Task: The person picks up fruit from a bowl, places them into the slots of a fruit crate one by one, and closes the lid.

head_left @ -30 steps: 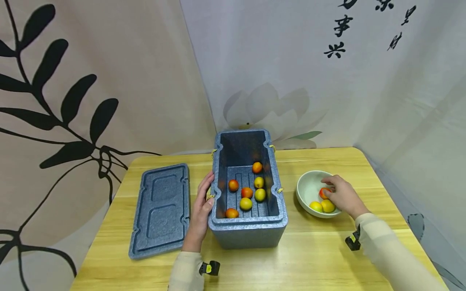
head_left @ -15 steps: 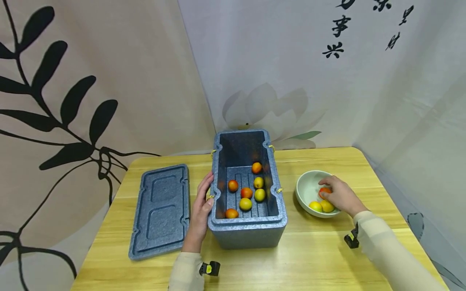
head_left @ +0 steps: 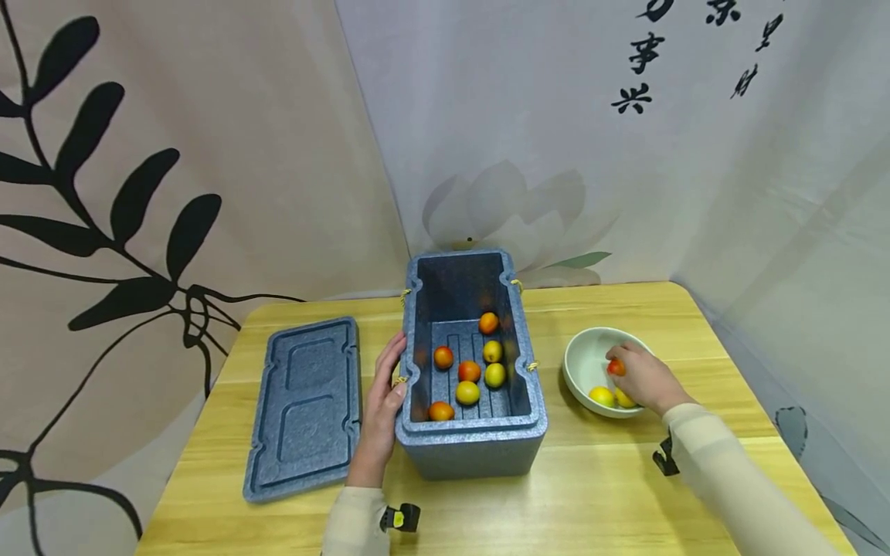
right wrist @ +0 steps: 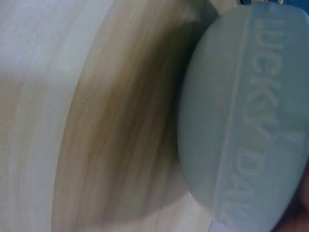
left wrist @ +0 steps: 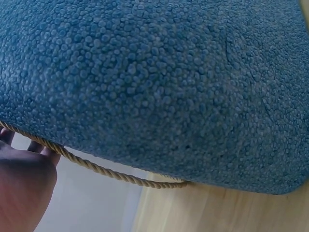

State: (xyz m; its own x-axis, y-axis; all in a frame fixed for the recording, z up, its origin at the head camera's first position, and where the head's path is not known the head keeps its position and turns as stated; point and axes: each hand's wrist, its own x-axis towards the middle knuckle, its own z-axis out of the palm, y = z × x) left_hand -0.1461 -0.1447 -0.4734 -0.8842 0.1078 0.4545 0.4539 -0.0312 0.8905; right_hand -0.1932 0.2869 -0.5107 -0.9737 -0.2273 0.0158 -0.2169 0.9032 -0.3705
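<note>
In the head view my right hand (head_left: 650, 378) reaches over the rim of a pale green bowl (head_left: 582, 357) and pinches a small red-orange fruit (head_left: 616, 367). Two yellow lemon-like fruits lie below it; one lemon-like fruit (head_left: 601, 397) shows fully, the other is partly behind the hand. My left hand (head_left: 381, 405) rests against the left side of a blue-grey foam box (head_left: 473, 448), its fingers extended. Several orange fruits and yellow fruits (head_left: 467, 393) lie on the box floor. Beside a rope handle (left wrist: 111, 172), the left hand shows partly in the left wrist view.
The box's lid (head_left: 306, 409) lies flat on the wooden table (head_left: 570, 502), left of the box. Behind the table hangs a printed cloth (head_left: 292, 154). Raised letters mark the bowl's outer wall (right wrist: 260, 121) in the right wrist view.
My right hand has shifted slightly left within the bowl, and the red-orange fruit between its fingers has moved a little with it. The left hand stays against the box.
</note>
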